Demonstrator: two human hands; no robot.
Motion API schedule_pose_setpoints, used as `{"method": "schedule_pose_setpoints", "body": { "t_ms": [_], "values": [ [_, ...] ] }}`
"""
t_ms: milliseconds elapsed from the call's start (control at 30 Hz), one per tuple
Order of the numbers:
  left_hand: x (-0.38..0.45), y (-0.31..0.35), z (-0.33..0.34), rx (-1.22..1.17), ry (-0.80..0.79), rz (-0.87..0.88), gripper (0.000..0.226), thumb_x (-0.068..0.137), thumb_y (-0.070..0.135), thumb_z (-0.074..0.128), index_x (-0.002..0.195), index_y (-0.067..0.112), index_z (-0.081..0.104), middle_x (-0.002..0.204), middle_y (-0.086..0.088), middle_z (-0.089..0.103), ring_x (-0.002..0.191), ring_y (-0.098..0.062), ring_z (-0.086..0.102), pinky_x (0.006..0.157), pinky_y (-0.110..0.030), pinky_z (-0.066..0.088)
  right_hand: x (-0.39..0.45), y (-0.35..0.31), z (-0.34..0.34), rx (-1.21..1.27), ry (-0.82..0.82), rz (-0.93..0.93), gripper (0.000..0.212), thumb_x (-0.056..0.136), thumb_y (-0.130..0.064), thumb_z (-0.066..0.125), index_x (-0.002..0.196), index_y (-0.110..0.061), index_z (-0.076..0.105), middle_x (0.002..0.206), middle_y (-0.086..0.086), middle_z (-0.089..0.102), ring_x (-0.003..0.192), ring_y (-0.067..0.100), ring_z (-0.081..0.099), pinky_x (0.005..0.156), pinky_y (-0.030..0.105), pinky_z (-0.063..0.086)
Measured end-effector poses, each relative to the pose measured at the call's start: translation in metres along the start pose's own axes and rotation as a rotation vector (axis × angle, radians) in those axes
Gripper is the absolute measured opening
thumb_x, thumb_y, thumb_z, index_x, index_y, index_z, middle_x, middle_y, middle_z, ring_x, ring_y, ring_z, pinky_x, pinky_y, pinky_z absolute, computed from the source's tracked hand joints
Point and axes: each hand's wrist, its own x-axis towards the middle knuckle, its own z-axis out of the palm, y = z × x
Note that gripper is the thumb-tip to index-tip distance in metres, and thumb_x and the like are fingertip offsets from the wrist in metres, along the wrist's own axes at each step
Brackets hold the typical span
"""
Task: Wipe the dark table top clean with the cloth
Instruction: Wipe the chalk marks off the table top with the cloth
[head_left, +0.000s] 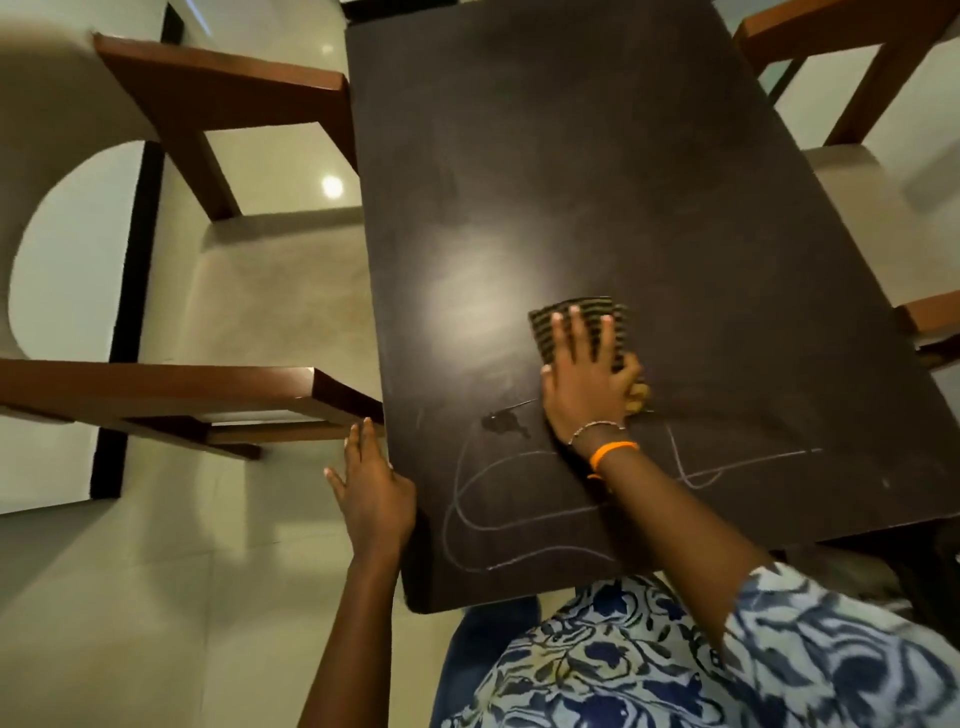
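While my right hand (589, 374) lies flat with fingers spread on the cloth (576, 312), pressing it to the table (597, 156) a little right of its middle line, the marks that matter lie on my side of it. A small wet blot (506, 422) sits just near-left of my wrist, and pale scribbled lines (467, 499) loop across the near end, between the cloth and my body. So the next stroke, as I judge it, should pull toward me and slightly left. The table runs long from near to far, and the far half looks mostly clear. My left hand (371, 496) rests open, holding nothing, at the table's near-left edge, so the right is the nearer one.
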Motion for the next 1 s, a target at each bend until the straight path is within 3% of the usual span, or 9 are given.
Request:
{"method": "schedule_pose_setpoints", "body": {
  "t_ms": [167,267,333,467,567,667,733,867,1000],
  "values": [
    [0.006,-0.025,-0.008,-0.035,-0.031,-0.025,0.062,0.089,-0.006,0.043,0.146,0.003,0.022,0.152,-0.014,0.029,0.141,-0.027,0.027,0.117,-0.043,0.0,-0.038,-0.128,0.03,0.049,-0.173,-0.461,0.065,0.092,-0.034,0.038,0.15,-0.026,0.008,0.16,-0.001,0.0,0.146,0.031,-0.003,0.106,0.059,0.018],
    [0.014,-0.029,-0.01,-0.062,-0.091,0.0,0.059,0.093,-0.004,0.041,0.147,0.002,0.018,0.153,-0.016,0.028,0.141,-0.029,0.028,0.119,-0.043,0.011,-0.038,-0.131,0.032,-0.012,-0.185,-0.666,0.065,0.092,-0.034,0.039,0.15,-0.026,0.011,0.16,-0.002,0.004,0.146,0.027,0.001,0.103,0.054,0.025],
    [0.022,-0.027,-0.011,-0.1,-0.125,0.009,0.056,0.095,0.0,0.041,0.147,0.004,0.021,0.151,-0.015,0.031,0.139,-0.03,0.03,0.117,-0.042,0.021,-0.03,-0.107,0.028,-0.027,-0.139,-0.689,0.064,0.09,-0.034,0.039,0.149,-0.028,0.014,0.159,-0.005,0.01,0.146,0.024,0.006,0.101,0.049,0.027],
    [0.039,-0.016,-0.013,-0.216,-0.151,0.023,0.045,0.097,0.005,0.039,0.142,0.011,0.037,0.142,-0.013,0.047,0.129,-0.032,0.044,0.103,-0.037,0.038,0.004,-0.026,0.013,-0.085,-0.016,-0.381,0.064,0.089,-0.033,0.04,0.148,-0.031,0.015,0.158,-0.007,0.015,0.146,0.023,0.01,0.097,0.045,0.026],
    [0.048,-0.012,-0.014,-0.286,-0.175,0.074,0.037,0.096,0.007,0.044,0.131,0.014,0.053,0.129,-0.01,0.06,0.119,-0.03,0.054,0.088,-0.028,0.041,0.022,0.032,-0.003,-0.079,0.03,-0.074,0.063,0.09,-0.03,0.045,0.148,-0.028,0.02,0.157,-0.005,0.019,0.144,0.027,0.015,0.098,0.05,0.027],
    [0.056,-0.017,-0.016,-0.323,-0.203,0.054,0.033,0.093,0.009,0.053,0.125,0.014,0.059,0.124,-0.009,0.063,0.117,-0.027,0.057,0.089,-0.029,0.043,0.023,0.031,-0.007,-0.003,0.063,0.18,0.061,0.091,-0.028,0.044,0.148,-0.023,0.021,0.157,0.0,0.02,0.144,0.03,0.012,0.101,0.057,0.023],
    [0.059,-0.02,-0.017,-0.376,-0.233,0.038,0.032,0.091,0.008,0.056,0.122,0.012,0.061,0.123,-0.008,0.064,0.116,-0.025,0.058,0.089,-0.028,0.043,0.017,0.0,-0.003,0.001,0.075,0.242,0.063,0.092,-0.028,0.042,0.149,-0.023,0.017,0.158,0.0,0.016,0.144,0.031,0.008,0.102,0.058,0.021],
    [0.065,-0.022,-0.019,-0.474,-0.271,0.016,0.032,0.089,0.006,0.058,0.121,0.01,0.062,0.121,-0.007,0.065,0.114,-0.018,0.058,0.089,-0.023,0.041,-0.015,-0.088,0.018,-0.017,-0.01,-0.113,0.066,0.091,-0.034,0.04,0.149,-0.027,0.01,0.159,-0.002,0.007,0.146,0.031,0.005,0.103,0.058,0.019],
    [0.068,-0.025,-0.018,-0.606,-0.305,-0.048,0.03,0.089,0.004,0.057,0.119,0.002,0.062,0.116,-0.012,0.066,0.11,-0.023,0.06,0.088,-0.026,0.045,-0.028,-0.138,0.023,-0.095,-0.07,-0.614,0.064,0.083,-0.04,0.052,0.144,-0.028,0.034,0.153,-0.003,0.031,0.14,0.03,0.03,0.092,0.052,0.039]
  ]
}}
